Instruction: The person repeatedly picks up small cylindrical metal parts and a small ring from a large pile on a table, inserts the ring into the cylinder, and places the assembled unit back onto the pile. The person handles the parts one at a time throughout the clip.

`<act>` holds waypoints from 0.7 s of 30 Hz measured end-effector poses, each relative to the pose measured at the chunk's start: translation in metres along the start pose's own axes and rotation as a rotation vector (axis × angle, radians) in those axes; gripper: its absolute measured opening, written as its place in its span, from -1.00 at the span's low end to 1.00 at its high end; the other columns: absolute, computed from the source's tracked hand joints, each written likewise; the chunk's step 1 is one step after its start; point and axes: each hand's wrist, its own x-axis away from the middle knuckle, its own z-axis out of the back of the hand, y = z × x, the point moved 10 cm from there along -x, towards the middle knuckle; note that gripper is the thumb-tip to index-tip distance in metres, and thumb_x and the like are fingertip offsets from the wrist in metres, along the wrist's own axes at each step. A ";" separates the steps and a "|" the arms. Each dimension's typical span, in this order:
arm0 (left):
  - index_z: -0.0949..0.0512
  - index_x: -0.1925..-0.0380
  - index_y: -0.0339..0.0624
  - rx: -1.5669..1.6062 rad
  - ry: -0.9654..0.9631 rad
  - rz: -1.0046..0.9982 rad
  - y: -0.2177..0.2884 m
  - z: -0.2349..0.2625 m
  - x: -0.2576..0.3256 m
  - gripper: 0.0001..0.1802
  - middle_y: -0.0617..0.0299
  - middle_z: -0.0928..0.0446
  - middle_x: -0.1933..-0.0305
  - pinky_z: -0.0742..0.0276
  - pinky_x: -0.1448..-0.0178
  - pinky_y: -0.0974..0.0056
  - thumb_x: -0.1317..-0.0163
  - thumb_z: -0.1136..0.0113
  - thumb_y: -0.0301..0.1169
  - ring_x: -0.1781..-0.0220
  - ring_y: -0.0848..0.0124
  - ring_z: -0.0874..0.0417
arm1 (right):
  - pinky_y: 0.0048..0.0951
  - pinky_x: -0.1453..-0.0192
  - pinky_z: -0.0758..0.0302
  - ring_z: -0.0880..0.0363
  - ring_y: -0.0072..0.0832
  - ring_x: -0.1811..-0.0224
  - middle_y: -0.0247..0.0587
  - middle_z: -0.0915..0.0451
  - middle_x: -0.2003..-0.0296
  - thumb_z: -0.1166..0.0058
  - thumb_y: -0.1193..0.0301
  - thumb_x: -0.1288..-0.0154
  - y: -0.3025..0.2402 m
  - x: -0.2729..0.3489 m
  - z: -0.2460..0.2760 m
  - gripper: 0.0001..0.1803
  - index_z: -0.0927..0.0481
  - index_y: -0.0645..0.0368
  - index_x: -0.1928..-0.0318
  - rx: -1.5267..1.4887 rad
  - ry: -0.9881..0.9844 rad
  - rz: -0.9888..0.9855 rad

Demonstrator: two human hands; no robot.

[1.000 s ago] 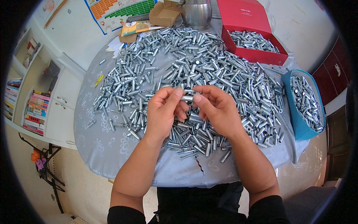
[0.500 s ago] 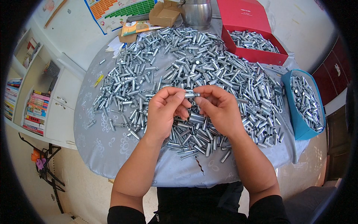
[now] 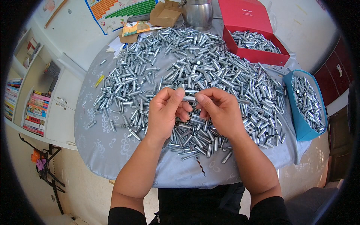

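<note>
Left hand (image 3: 164,110) pinches a silver metal cylinder (image 3: 189,98). Right hand (image 3: 222,111), apparently clamped on it, now hides its end, suggesting work there.

My hands (image 3: 163,114) have room to slide left over the table's (image 3: 99,150) bare near edge; heaped metal tubes (image 3: 221,77) obstruct ahead, the red box (image 3: 262,57) and blue bin (image 3: 294,112) rightward.

Counter (image 3: 107,159), far edge: silver metal pot (image 3: 198,15), and left of it an open brown cardboard box (image 3: 165,15); left edge: slim yellow item (image 3: 99,81); wall beyond far edge: orange-and-green chart (image 3: 120,11); beyond left edge: white shelf unit (image 3: 60,125) holding upright and stacked books (image 3: 36,112), dark folding frame (image 3: 47,171) on the floor (image 3: 80,180).
</note>
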 end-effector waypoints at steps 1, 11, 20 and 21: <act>-0.45 0.43 -0.14 0.000 0.000 -0.004 0.000 0.000 0.000 -0.74 0.19 -0.59 0.53 -0.46 0.58 0.46 -0.39 -0.09 -0.24 0.67 0.52 -0.52 | -0.65 0.39 -0.48 -0.51 -0.71 0.46 -0.34 -0.60 0.37 -0.15 0.53 -0.30 -0.003 0.000 0.000 -0.81 -0.58 0.29 0.09 -0.023 0.009 0.036; -0.53 0.06 -0.30 0.005 -0.055 -0.049 0.004 -0.004 0.001 -0.75 0.14 -0.62 0.35 -0.51 0.44 0.44 -0.35 -0.10 -0.38 0.54 0.51 -0.57 | -0.69 0.39 -0.42 -0.49 -0.73 0.44 -0.41 -0.55 0.39 -0.15 0.61 -0.23 -0.009 0.000 0.006 -0.78 -0.58 0.28 0.09 -0.026 0.076 0.095; -0.56 0.10 -0.30 0.010 -0.039 -0.022 0.000 0.000 0.000 -0.78 0.17 -0.61 0.36 -0.49 0.43 0.46 -0.33 -0.12 -0.41 0.53 0.51 -0.56 | -0.68 0.41 -0.41 -0.48 -0.74 0.46 -0.33 -0.54 0.26 -0.13 0.63 -0.22 -0.005 -0.001 0.016 -0.73 -0.58 0.26 0.04 -0.014 0.146 0.133; -0.56 0.11 -0.30 0.007 -0.035 -0.031 0.002 -0.001 0.000 -0.78 0.17 -0.61 0.36 -0.48 0.44 0.46 -0.33 -0.13 -0.40 0.53 0.52 -0.55 | -0.68 0.41 -0.41 -0.48 -0.73 0.46 -0.32 -0.54 0.24 -0.13 0.63 -0.22 -0.009 -0.001 0.016 -0.72 -0.58 0.26 0.03 -0.012 0.155 0.177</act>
